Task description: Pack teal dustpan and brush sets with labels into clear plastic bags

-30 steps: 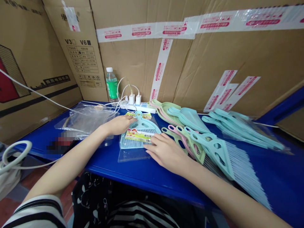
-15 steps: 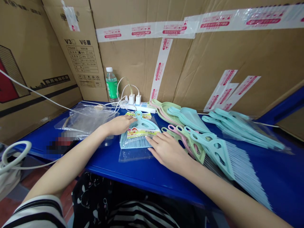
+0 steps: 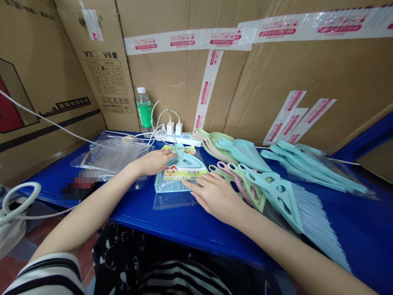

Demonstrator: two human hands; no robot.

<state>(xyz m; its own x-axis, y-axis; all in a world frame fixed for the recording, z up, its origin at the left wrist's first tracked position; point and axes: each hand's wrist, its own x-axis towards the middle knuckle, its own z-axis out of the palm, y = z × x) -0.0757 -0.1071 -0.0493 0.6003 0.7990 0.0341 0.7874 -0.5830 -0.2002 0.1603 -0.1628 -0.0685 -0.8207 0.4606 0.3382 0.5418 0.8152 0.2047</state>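
Observation:
A light-blue dustpan with a matching hand brush (image 3: 175, 187) lies inside a clear plastic bag (image 3: 172, 201) on the blue table. Across the brush runs a yellow printed label (image 3: 181, 173). My left hand (image 3: 156, 161) rests on the upper left of the bag, its fingers stretched toward the brush handle (image 3: 179, 150). From the right, my right hand (image 3: 216, 196) touches the bag, with the index finger extended over the label's lower edge. Neither hand is wrapped round anything. Beside my right hand lie loose hand brushes in green, pink and blue (image 3: 278, 188).
Behind the brushes are loose green, pink and blue dustpans (image 3: 242, 152). Bagged blue dustpans (image 3: 313, 168) lie at the right. Clear bags (image 3: 113, 153) sit at the left. A power strip (image 3: 190, 140) with cables and a green-labelled bottle (image 3: 144, 110) stand against cardboard (image 3: 178, 78).
My right index finger has slid slightly left and down over the label, which now shows more of its right part. My left hand has stayed in place.

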